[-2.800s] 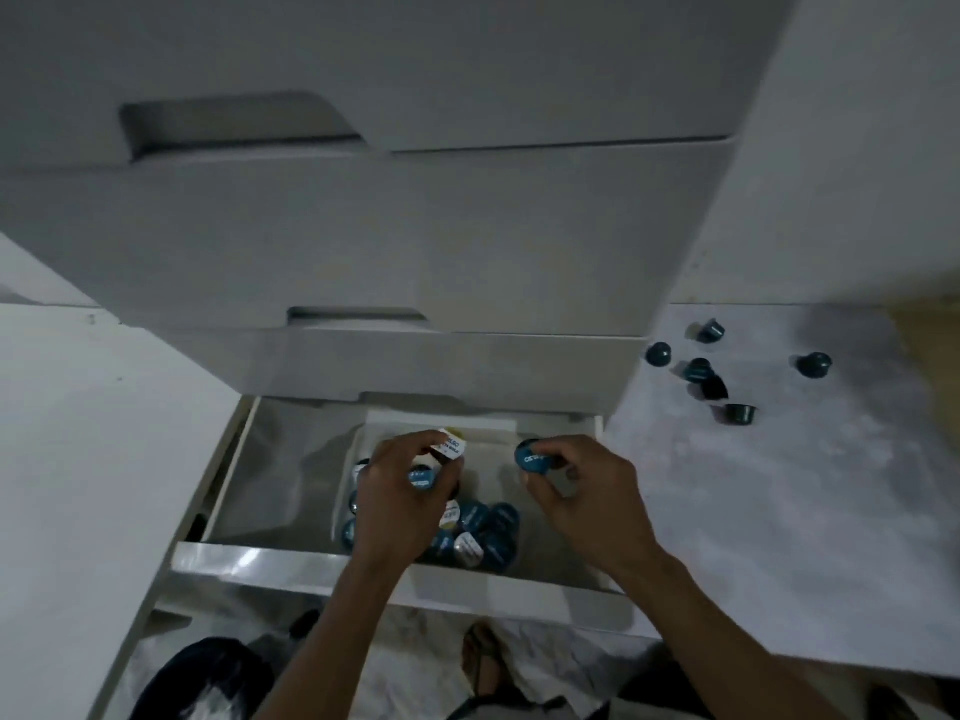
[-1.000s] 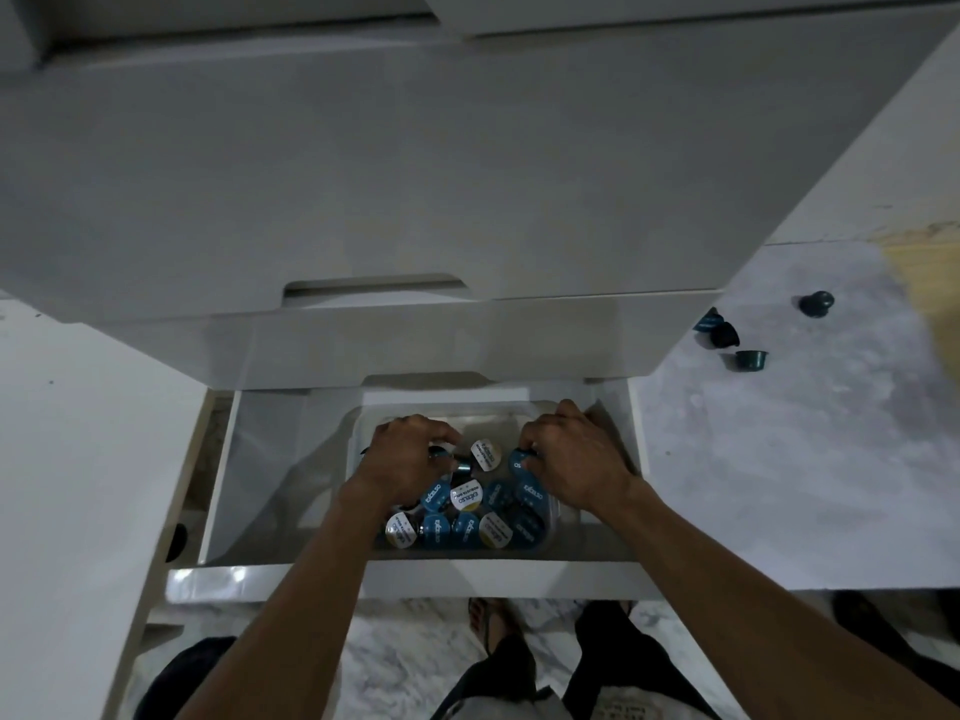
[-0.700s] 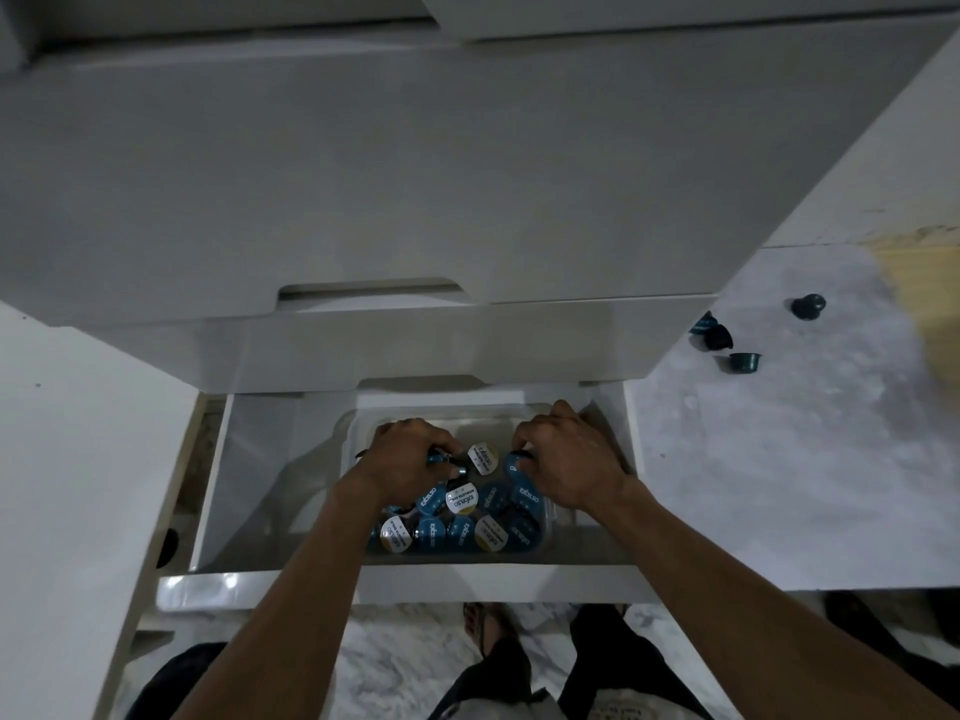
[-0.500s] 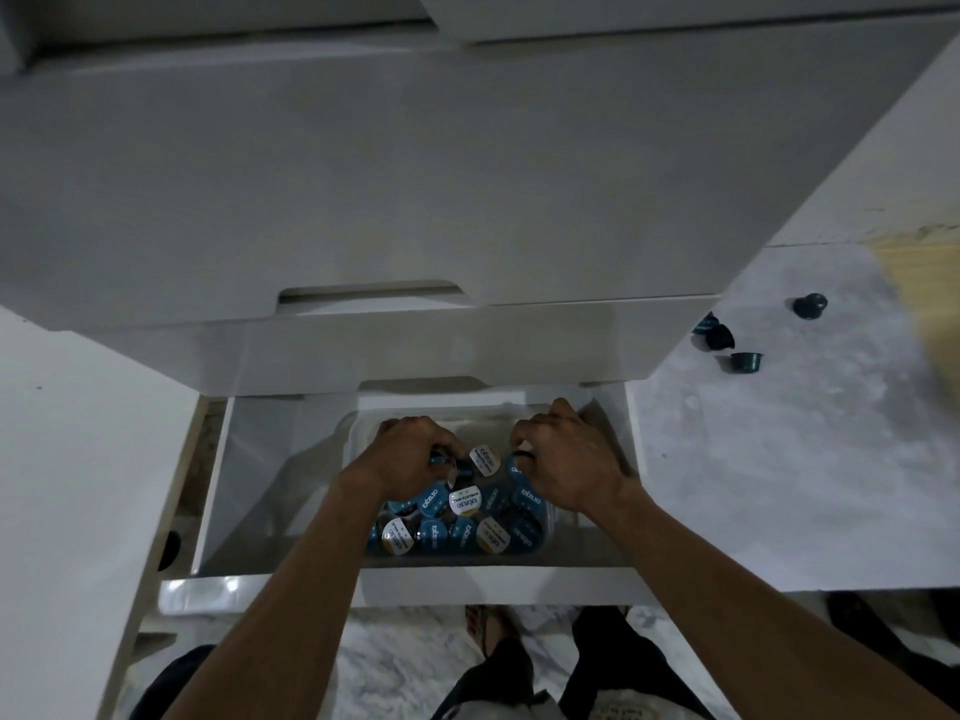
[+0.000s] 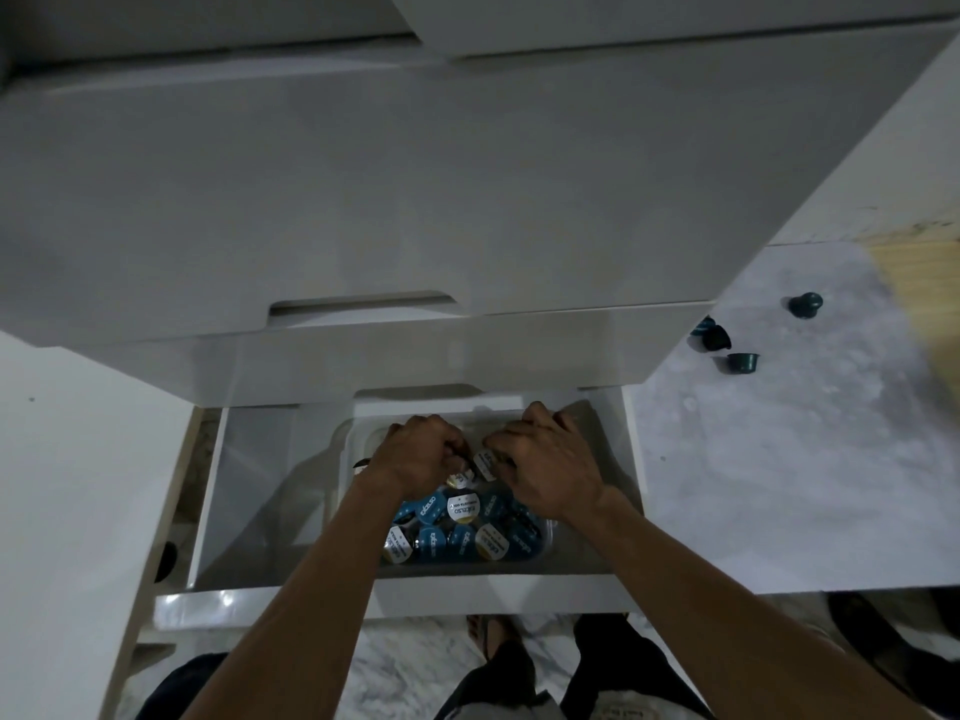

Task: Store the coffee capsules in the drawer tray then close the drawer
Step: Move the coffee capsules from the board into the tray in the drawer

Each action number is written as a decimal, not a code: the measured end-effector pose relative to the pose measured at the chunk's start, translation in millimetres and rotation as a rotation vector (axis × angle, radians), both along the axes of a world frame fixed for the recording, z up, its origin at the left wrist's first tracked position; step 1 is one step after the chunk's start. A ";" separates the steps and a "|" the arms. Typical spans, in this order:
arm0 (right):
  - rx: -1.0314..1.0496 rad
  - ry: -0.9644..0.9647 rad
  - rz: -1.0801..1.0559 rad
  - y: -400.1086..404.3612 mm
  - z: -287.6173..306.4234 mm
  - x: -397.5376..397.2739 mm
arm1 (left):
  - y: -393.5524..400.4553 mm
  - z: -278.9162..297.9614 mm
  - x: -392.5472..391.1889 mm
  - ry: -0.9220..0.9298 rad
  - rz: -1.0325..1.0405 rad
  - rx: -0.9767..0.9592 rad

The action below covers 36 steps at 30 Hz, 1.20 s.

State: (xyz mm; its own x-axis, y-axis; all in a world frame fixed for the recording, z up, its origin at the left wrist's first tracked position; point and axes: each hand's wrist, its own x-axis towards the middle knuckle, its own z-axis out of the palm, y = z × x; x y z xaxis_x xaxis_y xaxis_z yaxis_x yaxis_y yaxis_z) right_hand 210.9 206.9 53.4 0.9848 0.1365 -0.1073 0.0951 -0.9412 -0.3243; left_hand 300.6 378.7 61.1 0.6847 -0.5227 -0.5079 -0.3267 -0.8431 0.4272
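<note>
Low in the frame's centre, the left hand and right hand curl closed among the coffee capsules piled in the tray inside the open drawer. At right, loose capsules lie on the floor.

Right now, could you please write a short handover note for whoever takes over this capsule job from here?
Left hand and right hand: both down in the clear tray, fingers curled among the capsules; whether either grips one cannot be told.
Tray sits inside the open bottom drawer, with a pile of blue capsules filling its near end.
Done: most capsules stored.
Left: at least three loose capsules remain on the marble floor to the right of the cabinet; collect them, then close the drawer.
</note>
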 end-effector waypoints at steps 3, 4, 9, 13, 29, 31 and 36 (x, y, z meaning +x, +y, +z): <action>-0.005 -0.007 -0.017 -7.0 2.9 -6.0 | -0.8 -2.9 -5.0 -0.025 -0.003 -0.019; -0.003 -0.001 -0.022 -9.5 3.7 -8.4 | -0.5 -3.7 -7.2 -0.041 -0.009 -0.032; -0.005 0.082 -0.021 -17.0 2.5 -18.9 | -2.7 -6.8 -17.1 -0.089 -0.058 -0.093; 0.010 0.133 -0.036 -17.7 0.0 -19.1 | -5.2 -6.0 -20.0 -0.082 -0.075 -0.075; 0.448 -0.107 -0.345 -17.7 38.9 -33.5 | 22.5 33.9 -23.8 -0.129 0.116 -0.230; 0.521 -0.132 -0.384 -23.9 52.7 -42.2 | 16.3 45.0 -32.0 -0.164 0.122 -0.260; 0.654 -0.234 -0.444 -71.3 73.9 -76.1 | -33.0 72.6 -65.9 -0.212 0.116 -0.399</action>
